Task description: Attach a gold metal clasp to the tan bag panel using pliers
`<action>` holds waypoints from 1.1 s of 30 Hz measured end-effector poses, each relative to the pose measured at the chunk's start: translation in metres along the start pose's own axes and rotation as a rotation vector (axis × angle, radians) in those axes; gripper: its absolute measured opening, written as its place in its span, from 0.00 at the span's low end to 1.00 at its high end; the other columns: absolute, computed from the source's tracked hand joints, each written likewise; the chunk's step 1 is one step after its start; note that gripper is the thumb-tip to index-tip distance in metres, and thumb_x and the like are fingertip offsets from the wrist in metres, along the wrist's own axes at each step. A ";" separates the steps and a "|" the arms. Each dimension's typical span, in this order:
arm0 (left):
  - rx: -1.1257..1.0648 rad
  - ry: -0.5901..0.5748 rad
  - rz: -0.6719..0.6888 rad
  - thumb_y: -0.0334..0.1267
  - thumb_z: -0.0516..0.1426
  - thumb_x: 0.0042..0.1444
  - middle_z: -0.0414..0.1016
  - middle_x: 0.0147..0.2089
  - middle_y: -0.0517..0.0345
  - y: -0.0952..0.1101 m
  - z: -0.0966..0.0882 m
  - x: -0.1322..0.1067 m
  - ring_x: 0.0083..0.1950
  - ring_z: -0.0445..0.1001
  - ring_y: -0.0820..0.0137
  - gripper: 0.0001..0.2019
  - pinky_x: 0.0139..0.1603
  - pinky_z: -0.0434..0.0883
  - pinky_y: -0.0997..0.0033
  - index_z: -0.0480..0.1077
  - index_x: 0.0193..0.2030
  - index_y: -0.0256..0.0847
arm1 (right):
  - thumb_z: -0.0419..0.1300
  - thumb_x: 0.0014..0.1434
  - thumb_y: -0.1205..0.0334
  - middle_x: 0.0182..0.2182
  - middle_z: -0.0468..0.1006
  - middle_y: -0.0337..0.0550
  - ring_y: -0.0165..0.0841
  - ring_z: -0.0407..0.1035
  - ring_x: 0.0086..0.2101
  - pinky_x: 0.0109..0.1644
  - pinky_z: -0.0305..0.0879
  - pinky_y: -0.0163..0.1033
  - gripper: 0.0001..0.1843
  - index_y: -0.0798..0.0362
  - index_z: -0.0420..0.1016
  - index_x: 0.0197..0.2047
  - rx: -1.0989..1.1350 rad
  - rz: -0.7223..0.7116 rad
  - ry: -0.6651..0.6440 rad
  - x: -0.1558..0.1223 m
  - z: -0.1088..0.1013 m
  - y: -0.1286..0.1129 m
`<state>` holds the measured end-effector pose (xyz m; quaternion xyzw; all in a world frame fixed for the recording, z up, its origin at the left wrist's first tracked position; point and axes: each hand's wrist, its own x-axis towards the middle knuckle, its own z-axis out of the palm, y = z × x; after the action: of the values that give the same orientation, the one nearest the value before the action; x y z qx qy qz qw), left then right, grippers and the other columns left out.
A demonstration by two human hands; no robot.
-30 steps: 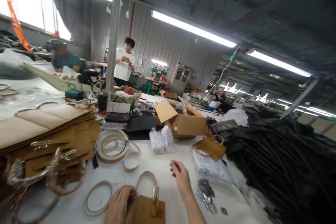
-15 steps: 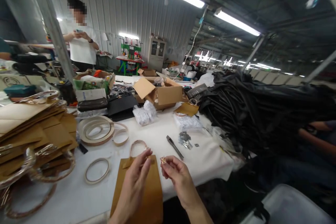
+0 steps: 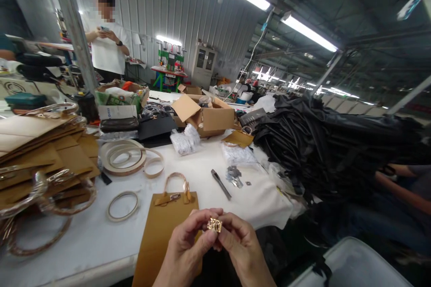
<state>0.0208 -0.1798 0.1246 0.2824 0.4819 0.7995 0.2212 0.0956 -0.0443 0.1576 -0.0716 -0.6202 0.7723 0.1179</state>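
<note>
Between the fingertips of both hands is a small shiny gold metal fitting (image 3: pixel 214 224), its exact kind too small to make out. My left hand (image 3: pixel 190 244) pinches it from the left, and my right hand (image 3: pixel 240 244) pinches it from the right. Behind and left of my hands lies a tan handbag panel (image 3: pixel 166 219) at the table's front edge, with a wrapped loop handle (image 3: pixel 175 178) at its top and a metal clasp piece (image 3: pixel 174 197) on its strap. My left forearm covers part of the panel.
Tan bag pieces (image 3: pixel 67 152) with wrapped handles are piled at left. Tape rolls (image 3: pixel 123 206) lie beside them. A dark metal tool (image 3: pixel 221 184) and small metal plates (image 3: pixel 234 176) rest ahead, near cardboard boxes (image 3: pixel 217 119). Black material (image 3: pixel 323 143) is heaped right; a person (image 3: pixel 109 49) stands beyond.
My left hand has moved right and down from the bag panel to join my right hand at the gold fitting. The panel's handle and clasp piece are now uncovered.
</note>
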 end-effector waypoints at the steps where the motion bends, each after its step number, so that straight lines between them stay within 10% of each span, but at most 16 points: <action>1: 0.020 -0.005 0.007 0.44 0.63 0.65 0.78 0.59 0.46 0.000 0.000 -0.002 0.59 0.76 0.55 0.12 0.57 0.78 0.61 0.79 0.53 0.45 | 0.68 0.61 0.47 0.32 0.77 0.42 0.32 0.68 0.31 0.36 0.68 0.36 0.16 0.51 0.83 0.40 -0.021 -0.002 -0.005 -0.001 0.002 -0.002; 9: 0.336 -0.018 0.193 0.39 0.62 0.65 0.81 0.48 0.51 0.028 -0.005 -0.007 0.51 0.79 0.61 0.10 0.54 0.77 0.66 0.79 0.52 0.48 | 0.67 0.63 0.54 0.41 0.81 0.47 0.38 0.76 0.40 0.42 0.76 0.37 0.06 0.46 0.82 0.40 -0.455 -0.393 0.276 -0.021 0.006 -0.018; 14: 0.431 -0.068 0.201 0.41 0.62 0.65 0.82 0.42 0.53 0.047 0.003 -0.008 0.43 0.80 0.62 0.10 0.45 0.79 0.69 0.80 0.52 0.51 | 0.64 0.65 0.67 0.37 0.82 0.43 0.37 0.78 0.37 0.41 0.77 0.37 0.12 0.39 0.83 0.47 -0.723 -0.640 0.175 -0.025 -0.006 -0.030; 26: 0.542 -0.143 0.482 0.33 0.62 0.66 0.84 0.45 0.56 0.052 0.017 -0.009 0.42 0.84 0.69 0.16 0.45 0.80 0.79 0.74 0.59 0.48 | 0.61 0.68 0.68 0.36 0.82 0.43 0.31 0.79 0.35 0.41 0.77 0.30 0.08 0.49 0.79 0.49 -1.088 -0.869 0.117 -0.039 -0.015 -0.049; 33: 0.658 -0.137 0.652 0.29 0.59 0.68 0.83 0.48 0.50 0.056 0.020 -0.010 0.47 0.83 0.69 0.16 0.51 0.79 0.78 0.71 0.61 0.41 | 0.58 0.70 0.66 0.36 0.79 0.41 0.29 0.76 0.35 0.41 0.74 0.29 0.06 0.49 0.75 0.45 -0.996 -0.750 0.200 -0.045 -0.001 -0.044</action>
<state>0.0365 -0.1979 0.1797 0.5265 0.5802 0.6113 -0.1117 0.1428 -0.0470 0.1988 0.0324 -0.8741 0.2866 0.3907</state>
